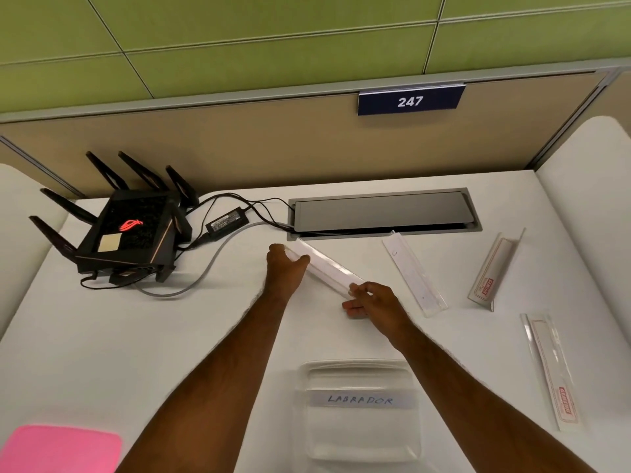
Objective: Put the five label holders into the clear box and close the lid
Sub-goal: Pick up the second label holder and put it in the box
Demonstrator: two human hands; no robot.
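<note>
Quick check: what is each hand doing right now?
Left hand: closed on far end of a label holder.
Right hand: gripping its near end.

You see "247" on the blue sign (410,101) at the partition. "LABRADOR" is handwritten on the clear box (358,438). Red stamps on the label holders (555,370) are possibly words, unreadable.

Two bare forearms rise from the bottom edge of the frame toward its centre. No sleeve, watch, band or ring shows on either. The left hand (285,268) and right hand (374,302) are ungloved, with fingers and knuckles plainly visible.
</note>
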